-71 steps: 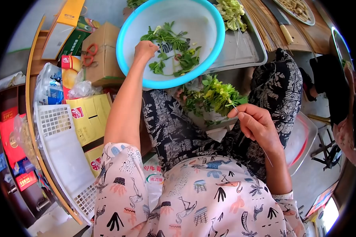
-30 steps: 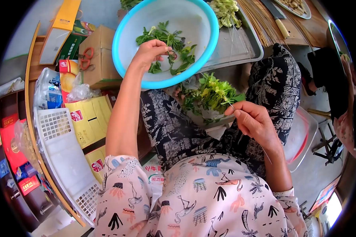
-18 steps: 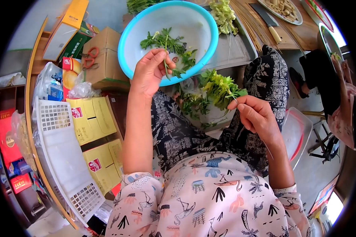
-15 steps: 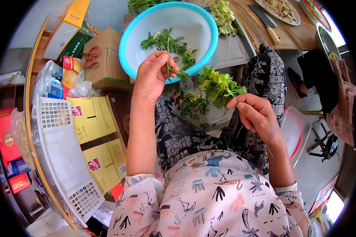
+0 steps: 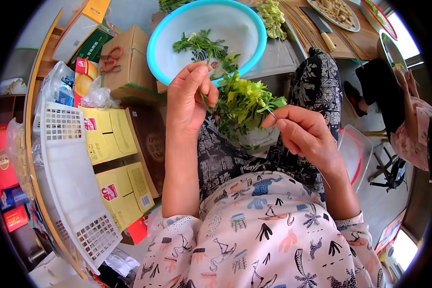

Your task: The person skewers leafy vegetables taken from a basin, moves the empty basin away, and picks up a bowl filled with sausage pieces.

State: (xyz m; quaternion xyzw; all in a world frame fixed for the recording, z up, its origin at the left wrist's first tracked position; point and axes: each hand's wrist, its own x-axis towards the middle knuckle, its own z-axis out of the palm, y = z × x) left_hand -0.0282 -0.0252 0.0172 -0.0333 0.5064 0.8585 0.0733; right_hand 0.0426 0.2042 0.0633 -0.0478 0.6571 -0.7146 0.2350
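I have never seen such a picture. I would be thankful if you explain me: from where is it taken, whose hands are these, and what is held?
One camera, worn on a person's head, looks forward and down, so the bare hands in the middle are the wearer's own. The right hand pinches a thin skewer, with a bunch of leaves at its far end. The left hand holds a green stem. Beyond them, a blue-rimmed basin contains more greens. On the wooden surface lie a knife and a plate.
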